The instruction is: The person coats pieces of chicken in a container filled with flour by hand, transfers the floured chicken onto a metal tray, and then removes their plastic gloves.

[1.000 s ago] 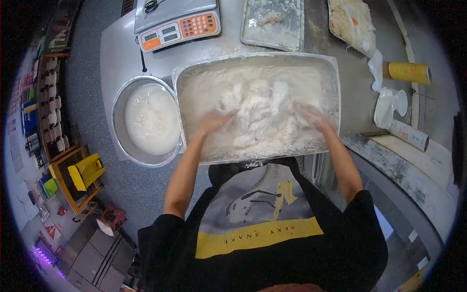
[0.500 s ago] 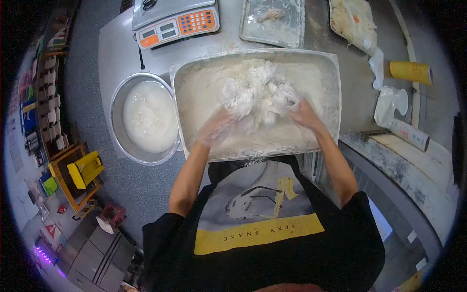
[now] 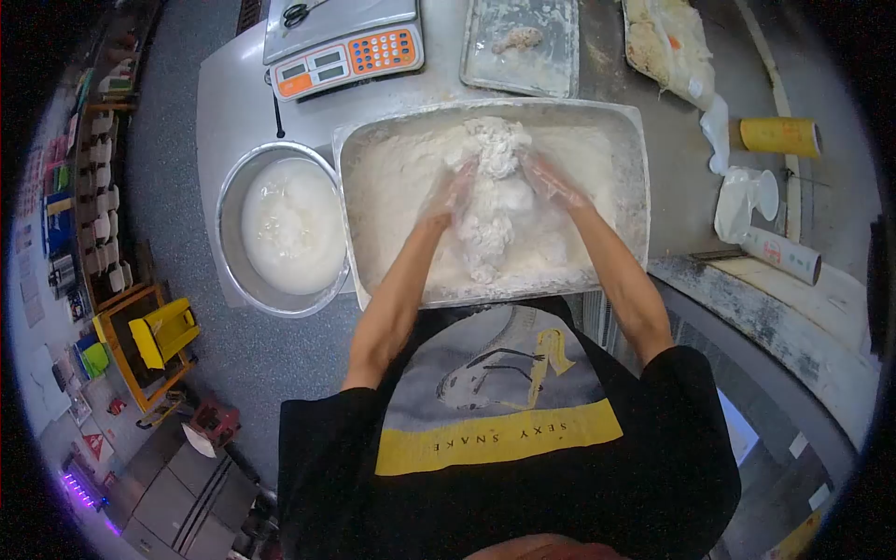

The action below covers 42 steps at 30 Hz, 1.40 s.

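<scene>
A large rectangular metal tub (image 3: 637, 196) holds a deep bed of white flour (image 3: 397, 173). Thickly flour-coated pieces (image 3: 499, 149) lie heaped in a ridge down its middle; the flour hides what kind of food they are. My left hand (image 3: 452, 193), in a thin clear glove, cups the left side of the heap near its far end. Opposite it, my right hand (image 3: 558, 183), gloved the same way, cups the right side. Flour covers the fingertips of both hands. More coated pieces (image 3: 485, 245) lie between my wrists, nearer my body.
Left of the tub stands a round metal bowl (image 3: 224, 238) of cloudy white liquid. Behind are an orange-and-white scale (image 3: 350, 61) with scissors (image 3: 296, 13) on it and a metal tray (image 3: 476, 70) with one breaded piece. Rolls (image 3: 779, 136) and a plastic bag (image 3: 737, 201) lie right.
Both hands have moved farther from my body and slightly closer together, around the far end of the heap. Pieces that were bunched between the hands now lie in a ridge.
</scene>
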### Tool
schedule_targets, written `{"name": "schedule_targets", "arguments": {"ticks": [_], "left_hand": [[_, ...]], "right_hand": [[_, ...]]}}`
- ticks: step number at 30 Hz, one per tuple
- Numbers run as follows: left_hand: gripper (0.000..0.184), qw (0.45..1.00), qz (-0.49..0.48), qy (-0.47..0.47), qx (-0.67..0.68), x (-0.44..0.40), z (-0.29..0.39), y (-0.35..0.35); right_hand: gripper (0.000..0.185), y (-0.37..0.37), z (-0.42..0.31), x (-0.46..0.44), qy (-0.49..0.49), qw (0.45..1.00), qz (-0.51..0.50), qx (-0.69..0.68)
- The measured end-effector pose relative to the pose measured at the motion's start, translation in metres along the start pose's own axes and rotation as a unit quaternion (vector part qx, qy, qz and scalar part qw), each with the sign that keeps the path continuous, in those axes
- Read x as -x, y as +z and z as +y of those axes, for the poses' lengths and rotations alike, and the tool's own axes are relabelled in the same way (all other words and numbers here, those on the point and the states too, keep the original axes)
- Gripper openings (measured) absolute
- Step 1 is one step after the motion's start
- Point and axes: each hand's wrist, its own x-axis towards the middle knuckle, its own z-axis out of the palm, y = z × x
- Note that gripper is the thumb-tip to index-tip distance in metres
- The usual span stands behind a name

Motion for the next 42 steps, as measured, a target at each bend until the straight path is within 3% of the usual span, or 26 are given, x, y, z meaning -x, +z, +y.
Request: {"name": "schedule_targets", "arguments": {"ticks": [2,3,4,6,7,8,9,12,14,15,17,18,21,23,24,25,26,27,28,30,32,33,35,36,39,42], "left_hand": [[0.046,0.957,0.053,-0.171,0.228,0.004,0.035,0.014],[0.046,0.956,0.052,-0.174,0.231,0.017,0.049,0.014],[0.048,0.975,0.045,-0.152,0.157,0.034,0.062,0.008],[0.051,0.988,0.041,-0.123,0.079,0.049,0.066,-0.02],[0.056,0.995,0.038,-0.063,-0.063,0.056,0.061,-0.038],[0.062,0.979,0.035,-0.001,-0.202,0.058,0.055,-0.046],[0.062,0.979,0.037,-0.001,-0.202,0.052,0.043,-0.048],[0.071,0.928,0.119,-0.118,-0.334,0.016,0.022,-0.051],[0.073,0.931,0.119,-0.125,-0.322,-0.005,0.028,-0.029],[0.074,0.932,0.119,-0.126,-0.319,-0.009,0.03,-0.021],[0.075,0.929,0.284,0.128,-0.201,-0.009,0.036,-0.016],[0.075,0.928,0.284,0.128,-0.202,-0.001,0.049,-0.018],[0.075,0.941,0.28,0.04,-0.185,0.011,0.077,-0.03],[0.069,0.903,0.244,0.001,-0.352,-0.007,0.05,-0.037],[0.069,0.903,0.248,0.001,-0.351,-0.013,0.045,-0.035],[0.064,0.895,0.226,-0.089,-0.373,-0.019,0.043,-0.029],[0.059,0.88,0.201,-0.177,-0.392,-0.024,0.041,-0.026],[0.059,0.88,0.2,-0.176,-0.393,-0.017,0.056,-0.025],[0.064,0.892,0.167,-0.181,-0.38,-0.006,0.085,-0.024],[0.07,0.902,0.131,-0.182,-0.369,0.007,0.099,-0.029],[0.043,0.931,0.128,-0.119,-0.319,0.016,0.085,-0.041],[0.043,0.931,0.129,-0.121,-0.318,0.026,0.085,-0.043],[0.035,0.932,0.274,-0.063,-0.227,0.042,0.088,-0.045],[0.035,0.932,0.275,-0.066,-0.226,0.043,0.08,-0.051],[0.03,0.895,0.31,-0.099,-0.305,0.051,0.058,-0.069],[0.031,0.863,0.302,-0.091,-0.394,0.061,0.083,-0.076]], "right_hand": [[0.044,0.006,-0.011,0.017,-0.036,0.991,0.007,0.128],[0.044,0.005,-0.018,0.026,-0.045,0.984,0.009,0.17],[0.046,-0.005,-0.029,0.035,-0.021,0.941,-0.062,0.333],[0.049,-0.022,-0.034,0.048,-0.003,0.864,-0.132,0.487],[0.049,-0.025,-0.024,0.06,0.02,0.973,0.029,0.23],[0.049,-0.033,-0.017,0.059,0.04,0.989,0.105,0.092],[0.049,-0.042,-0.009,0.059,0.039,0.981,0.185,-0.05],[0.054,-0.046,-0.009,0.03,-0.009,0.985,0.127,0.112],[0.056,0.005,-0.032,0.007,-0.065,0.991,-0.003,0.114],[0.056,0.009,-0.022,0.001,-0.068,0.991,-0.003,0.115],[0.059,0.007,-0.001,-0.012,-0.054,0.955,0.075,0.282],[0.06,0.004,0.002,-0.015,-0.048,0.935,0.102,0.335],[0.059,0.004,-0.033,0.002,0.038,0.955,0.105,0.273],[0.038,0.021,-0.068,0.009,0.057,0.785,0.119,0.606],[0.038,0.021,-0.064,0.004,0.055,0.784,0.117,0.608],[0.03,0.018,-0.05,-0.004,-0.146,0.76,0.156,0.613],[0.027,0.011,-0.035,-0.012,-0.246,0.739,0.174,0.603],[0.025,0.003,-0.018,-0.021,-0.341,0.703,0.192,0.594],[0.027,-0.017,0.005,-0.032,-0.203,0.76,0.159,0.596],[0.029,-0.029,0.006,-0.028,-0.062,0.8,0.129,0.583],[0.036,-0.023,-0.022,-0.008,-0.139,0.788,0.17,0.576],[0.036,-0.027,-0.017,-0.005,-0.139,0.788,0.168,0.575],[0.037,-0.035,-0.003,0.0,-0.114,0.85,0.201,0.473],[0.038,-0.035,-0.001,0.001,-0.105,0.868,0.212,0.437],[0.034,-0.017,-0.026,0.022,-0.209,0.889,0.284,0.292],[0.032,-0.019,-0.049,0.038,-0.174,0.951,0.179,0.18]]}}
